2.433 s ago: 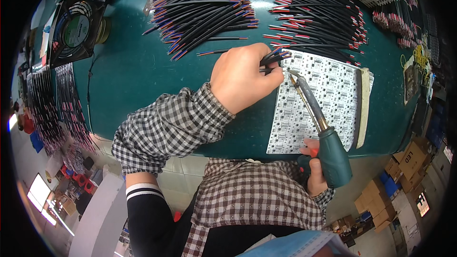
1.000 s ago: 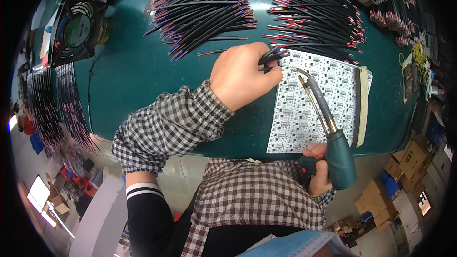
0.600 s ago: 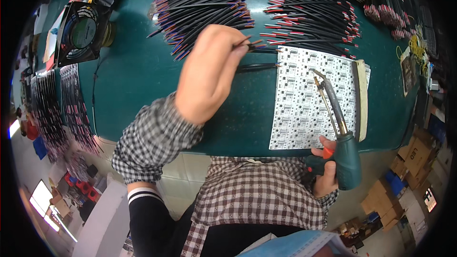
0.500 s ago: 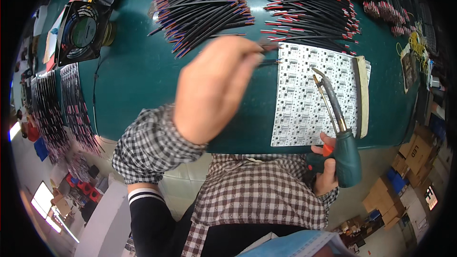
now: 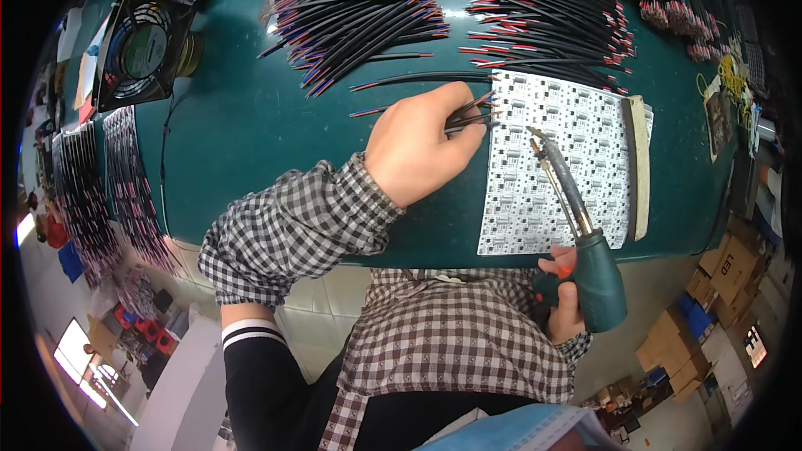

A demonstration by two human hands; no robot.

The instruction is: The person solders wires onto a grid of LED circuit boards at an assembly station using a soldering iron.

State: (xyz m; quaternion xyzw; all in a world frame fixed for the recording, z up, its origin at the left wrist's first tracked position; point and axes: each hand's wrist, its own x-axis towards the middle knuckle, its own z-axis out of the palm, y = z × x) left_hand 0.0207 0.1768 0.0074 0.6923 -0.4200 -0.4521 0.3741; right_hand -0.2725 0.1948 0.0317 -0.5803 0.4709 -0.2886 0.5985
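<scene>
My left hand [image 5: 424, 149] pinches a few short black wires [image 5: 470, 121] between thumb and fingers, their ends at the left edge of a white circuit board sheet [image 5: 551, 192]. Just beyond this hand, another black wire [image 5: 409, 78] lies on the table and reaches that same edge. My right hand [image 5: 566, 305] grips a dark green soldering gun [image 5: 600, 280], fingers wrapped round its handle by a red trigger. Its thin tip points up and left over the board, a little to the right of the held wires. Whether the tip touches the board, I cannot tell.
Piles of black wires with blue ends [image 5: 359, 12] and with red ends [image 5: 547, 21] lie at the back of the green table [image 5: 251, 134]. A black fan [image 5: 142, 54] stands at the left, beyond hanging wire bundles [image 5: 134, 184]. A pale strip [image 5: 637, 167] lies along the board's right side.
My left hand has moved nearer and to the right, bringing wires to the board's left edge. A wire behind it now shows uncovered. The soldering gun's tip has shifted slightly left.
</scene>
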